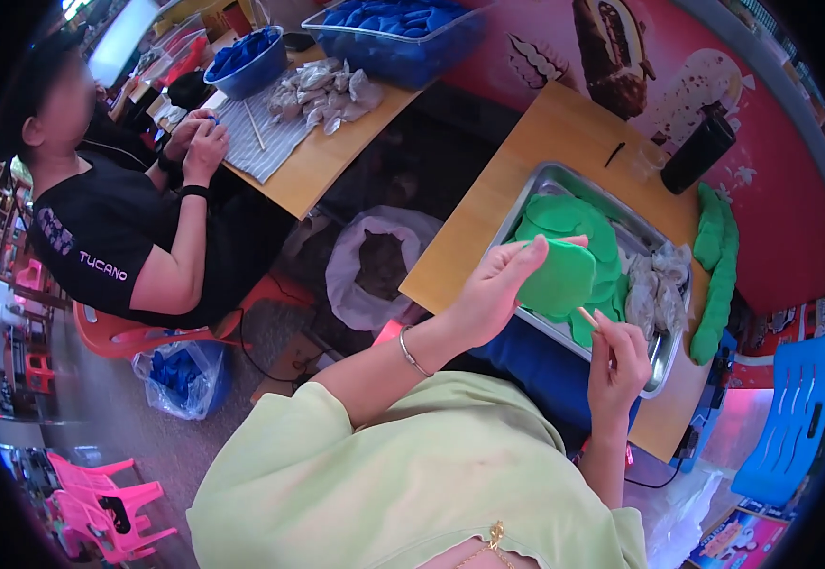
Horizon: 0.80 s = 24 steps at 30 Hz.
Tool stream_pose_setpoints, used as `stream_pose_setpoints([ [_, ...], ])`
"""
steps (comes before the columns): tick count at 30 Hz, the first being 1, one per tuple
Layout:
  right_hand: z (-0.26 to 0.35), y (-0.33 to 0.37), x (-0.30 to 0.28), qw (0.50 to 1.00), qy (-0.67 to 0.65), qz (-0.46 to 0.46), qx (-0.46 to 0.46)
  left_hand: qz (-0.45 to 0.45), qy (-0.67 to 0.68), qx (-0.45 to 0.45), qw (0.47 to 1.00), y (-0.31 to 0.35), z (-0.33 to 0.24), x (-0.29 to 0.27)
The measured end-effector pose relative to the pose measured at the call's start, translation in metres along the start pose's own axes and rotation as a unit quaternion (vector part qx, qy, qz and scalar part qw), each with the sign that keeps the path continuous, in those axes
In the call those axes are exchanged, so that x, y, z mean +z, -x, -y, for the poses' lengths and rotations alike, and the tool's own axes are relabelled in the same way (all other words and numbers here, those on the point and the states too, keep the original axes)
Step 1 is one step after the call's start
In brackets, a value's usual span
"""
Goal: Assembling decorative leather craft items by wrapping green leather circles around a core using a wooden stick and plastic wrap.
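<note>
My left hand (500, 284) holds up a flat, rounded green piece (560, 278), pinched between thumb and fingers. In my right hand (619, 358) is a thin wooden stick (586, 315), its tip close to the green piece's lower edge; whether they touch I cannot tell. Both hands are over the near side of a metal tray (659, 387). More flat green pieces (564, 216) are heaped inside it, beside several small clear bags (657, 289) with pale brownish contents. What the green pieces are made of is unclear.
A row of green pieces (714, 275) and a black cylinder (700, 152) stand right of the tray on the wooden table (488, 180). A lined bin (341, 266) is at left. A co-worker (119, 218) sits at another table (356, 123) with blue pieces. A blue chair (792, 417) is at right.
</note>
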State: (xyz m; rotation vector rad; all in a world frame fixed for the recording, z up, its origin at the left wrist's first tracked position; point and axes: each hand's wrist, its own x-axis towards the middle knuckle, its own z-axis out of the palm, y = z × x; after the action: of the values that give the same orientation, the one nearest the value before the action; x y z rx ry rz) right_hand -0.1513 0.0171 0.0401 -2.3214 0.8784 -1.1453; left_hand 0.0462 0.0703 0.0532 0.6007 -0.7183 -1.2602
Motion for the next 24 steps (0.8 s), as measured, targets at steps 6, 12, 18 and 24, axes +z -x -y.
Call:
stream_pose_setpoints([
  [6,0.000,-0.005,-0.002,1.000,0.000,-0.021,-0.012,-0.010,0.007,-0.040,0.999,-0.003,-0.011,0.018],
  [12,-0.006,-0.009,-0.013,0.993,0.070,0.019,-0.095,0.008,0.012,-0.171,0.985,-0.014,-0.021,0.008],
  [18,-0.014,0.001,-0.013,0.976,-0.129,0.155,0.085,0.024,-0.009,-0.183,0.983,-0.015,-0.014,0.002],
  [24,-0.023,0.017,-0.007,0.871,-0.392,0.186,0.231,0.090,-0.276,0.128,0.948,-0.010,0.005,-0.006],
])
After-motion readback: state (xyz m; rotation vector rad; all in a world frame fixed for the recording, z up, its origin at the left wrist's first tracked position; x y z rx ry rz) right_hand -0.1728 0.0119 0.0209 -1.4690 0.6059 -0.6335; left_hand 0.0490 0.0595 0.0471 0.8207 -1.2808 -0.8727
